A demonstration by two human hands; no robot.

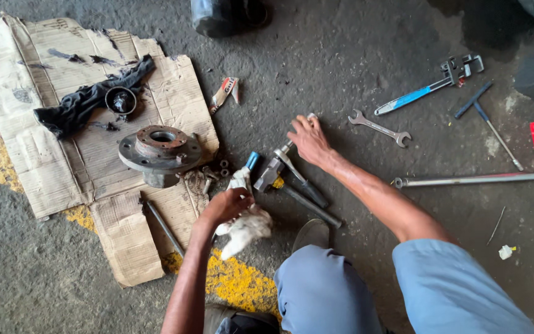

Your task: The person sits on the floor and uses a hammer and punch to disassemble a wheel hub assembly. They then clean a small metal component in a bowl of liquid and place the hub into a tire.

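The left hand [227, 204] grips a white rag [245, 226] tight. The right hand [309, 141] lies open on a tool [279, 162], just right of the rag. The hub [159, 150] sits on cardboard [44, 167], left of the rag

The left hand [228, 204] is gripping a white cloth rag [245, 226], soft and crumpled, smudged grey. The right hand [309, 141] is resting on a metal tool [279, 164] with a dull, greasy sheen. The wheel hub [160, 151] is showing rough cast metal, rusty brown on its face. Under it the cardboard [50, 148] is lying matt, torn and oil-stained. The black rag [88, 99] is looking like limp, grimy cloth. The open-ended spanner [378, 128] is gleaming as bare smooth steel. The floor [341, 62] is showing rough, dark concrete with worn yellow paint.
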